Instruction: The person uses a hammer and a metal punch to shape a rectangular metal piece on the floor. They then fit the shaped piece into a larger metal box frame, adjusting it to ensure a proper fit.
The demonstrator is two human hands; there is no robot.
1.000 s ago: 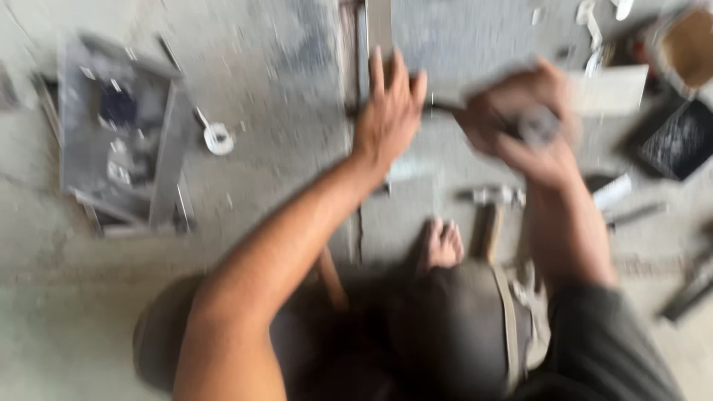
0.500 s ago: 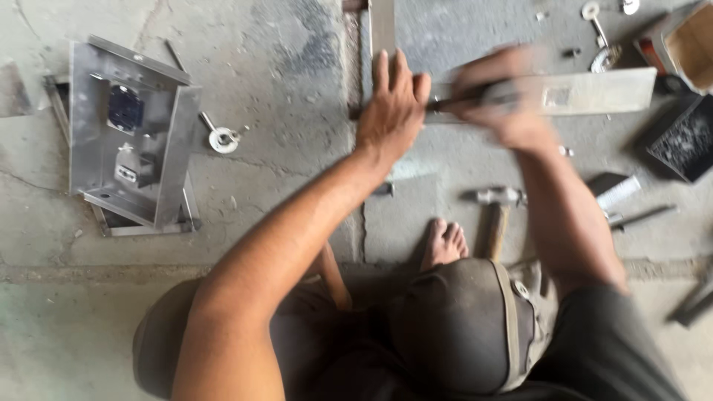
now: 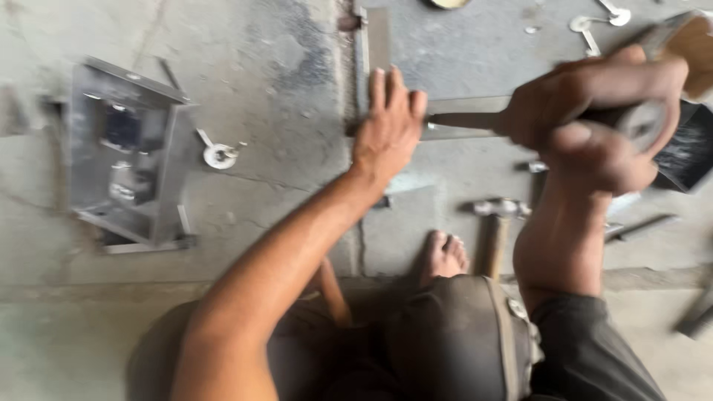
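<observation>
at upper centre we press our flat, open left hand [image 3: 388,130] on the metal strip [image 3: 464,119] while our right hand [image 3: 594,111], clenched round the chisel [image 3: 464,120], should stay steady.

Grey metal strip [image 3: 466,111], wooden-handled hammer [image 3: 495,236]

Motion blur smears my right hand [image 3: 594,122]; I cannot make out its fingers one by one, nor how they wrap the dark-handled pointed metal tool [image 3: 475,120]. The tool's rear end is lost inside the fist. My left hand [image 3: 388,128] covers part of the long flat grey metal strip [image 3: 464,108] beneath it, so the contact there is unreadable. The tan round object [image 3: 698,52] is cut by the right edge. The folded grey sheet-metal bracket [image 3: 130,160] is soft; its inner parts are indistinct.
</observation>
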